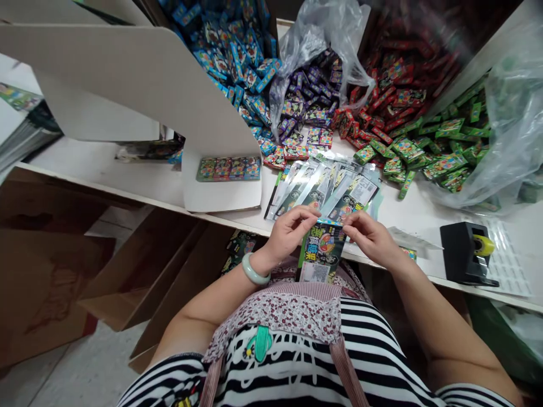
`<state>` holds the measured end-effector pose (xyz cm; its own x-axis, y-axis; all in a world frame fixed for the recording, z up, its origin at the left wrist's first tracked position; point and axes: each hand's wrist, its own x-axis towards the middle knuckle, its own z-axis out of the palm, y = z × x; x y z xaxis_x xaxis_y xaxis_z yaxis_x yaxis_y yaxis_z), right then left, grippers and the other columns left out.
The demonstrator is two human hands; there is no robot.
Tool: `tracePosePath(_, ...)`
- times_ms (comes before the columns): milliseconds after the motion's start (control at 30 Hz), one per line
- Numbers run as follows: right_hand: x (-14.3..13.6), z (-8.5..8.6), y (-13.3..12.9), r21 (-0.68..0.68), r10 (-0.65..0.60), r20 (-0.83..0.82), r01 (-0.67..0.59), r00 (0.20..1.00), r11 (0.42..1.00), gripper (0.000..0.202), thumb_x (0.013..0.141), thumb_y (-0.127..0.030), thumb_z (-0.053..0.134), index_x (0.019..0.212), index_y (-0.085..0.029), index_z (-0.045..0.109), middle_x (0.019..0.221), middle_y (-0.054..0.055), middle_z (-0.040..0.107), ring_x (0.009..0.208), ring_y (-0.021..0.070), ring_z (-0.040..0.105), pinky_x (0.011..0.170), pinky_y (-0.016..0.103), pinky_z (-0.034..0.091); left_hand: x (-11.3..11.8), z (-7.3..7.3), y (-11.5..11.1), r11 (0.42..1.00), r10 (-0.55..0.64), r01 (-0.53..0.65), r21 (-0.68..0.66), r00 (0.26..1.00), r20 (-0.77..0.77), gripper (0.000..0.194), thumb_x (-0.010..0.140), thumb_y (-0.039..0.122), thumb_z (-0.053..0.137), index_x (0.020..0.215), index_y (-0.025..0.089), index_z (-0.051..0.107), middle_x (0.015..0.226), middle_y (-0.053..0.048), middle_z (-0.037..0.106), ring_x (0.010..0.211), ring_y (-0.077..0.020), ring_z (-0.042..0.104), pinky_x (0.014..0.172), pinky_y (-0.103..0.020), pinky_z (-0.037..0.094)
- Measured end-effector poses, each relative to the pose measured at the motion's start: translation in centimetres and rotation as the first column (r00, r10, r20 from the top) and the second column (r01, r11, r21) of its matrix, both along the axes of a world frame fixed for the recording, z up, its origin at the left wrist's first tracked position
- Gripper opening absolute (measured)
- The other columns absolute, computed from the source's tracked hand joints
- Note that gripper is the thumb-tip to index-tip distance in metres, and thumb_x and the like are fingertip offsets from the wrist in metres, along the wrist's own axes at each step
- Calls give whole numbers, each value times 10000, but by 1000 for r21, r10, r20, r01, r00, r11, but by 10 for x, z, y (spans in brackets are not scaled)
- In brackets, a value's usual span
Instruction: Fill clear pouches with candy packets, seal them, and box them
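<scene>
A printed black and green candy pouch (324, 249) hangs over the table's front edge, its top between my two hands. My left hand (292, 229), with a pale green bangle at the wrist, pinches the pouch's upper left corner. The upper right corner is pinched in my right hand (368, 234). A narrow blue strip shows along the pouch's top edge; whether the mouth is open I cannot tell. Just beyond my hands, several similar pouches (314, 186) lie fanned out and overlapping on the white table (407, 226).
Heaps of small blue boxes (241, 51), purple boxes (314, 85), red boxes (390, 102) and green boxes (458, 141) fill the back. A white holder (220, 198) bears a row of small boxes (229, 168). At right stands a black tape dispenser (466, 251). Cardboard cartons (139, 277) stand below left.
</scene>
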<state>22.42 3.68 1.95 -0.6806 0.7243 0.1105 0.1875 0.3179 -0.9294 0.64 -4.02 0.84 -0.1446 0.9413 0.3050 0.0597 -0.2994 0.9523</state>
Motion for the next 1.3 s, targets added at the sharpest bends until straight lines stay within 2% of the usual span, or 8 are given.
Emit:
tracePosePath(200,-13,5,-1,-57,-206,-217,198,954,979,182,875,-372,689,934,-227,597,911,22,676,807,136,652,575,222,519,3,7,4,998,70,-70,3,993,90,130,908,295,674,828,193,680,949,-45,731,960,-154,696,917,-328,554)
tracePosePath(300,-15,7,-3,-57,-187,-224,179,956,982,283,867,-341,702,1113,-255,591,886,5,671,790,135,657,565,221,530,1,6,3,998,60,-56,-29,985,160,118,888,275,705,990,219,682,923,-25,736,893,-134,711,837,-280,572)
tracePosePath(400,-11,15,-6,91,-109,-149,124,983,988,119,881,-292,683,983,-237,655,968,41,666,897,156,661,632,249,560,-3,5,2,999,22,-17,-36,991,135,255,900,289,691,1151,249,660,930,-33,740,875,-144,709,821,-298,581)
tracePosePath(500,-8,26,-6,145,-66,-140,86,988,986,120,848,-301,722,848,-216,637,973,52,672,897,165,666,657,269,568,-4,9,2,999,-25,25,36,1000,-1,152,864,312,729,993,230,727,983,-61,729,973,-178,684,879,-341,566)
tracePosePath(600,-14,35,-1,61,-109,-130,118,985,991,191,840,-366,733,813,-210,626,859,32,682,760,145,659,606,258,550,-1,22,6,997,-15,17,74,1000,-21,117,837,309,750,894,212,720,926,-49,704,901,-157,660,804,-305,555)
tracePosePath(867,-30,42,12,-129,-73,-86,62,994,990,346,781,-518,761,739,-192,652,715,16,680,627,133,625,549,257,527,-4,39,16,993,-63,67,-99,997,38,148,811,268,734,744,182,633,753,-8,624,711,-113,578,646,-253,492)
tracePosePath(1133,-16,43,0,209,1,-9,1,1000,978,86,911,-293,651,933,-249,722,935,53,730,916,188,694,702,306,586,-22,37,10,979,-192,190,-78,981,-18,167,879,326,681,775,197,662,816,-35,651,785,-135,616,722,-292,528)
tracePosePath(1300,-22,42,-5,185,-67,-24,70,997,980,67,909,-273,643,895,-225,688,876,44,715,826,173,694,672,292,584,-20,39,14,983,-176,173,-58,983,-48,139,857,290,689,774,195,630,800,-30,641,761,-130,611,701,-279,528)
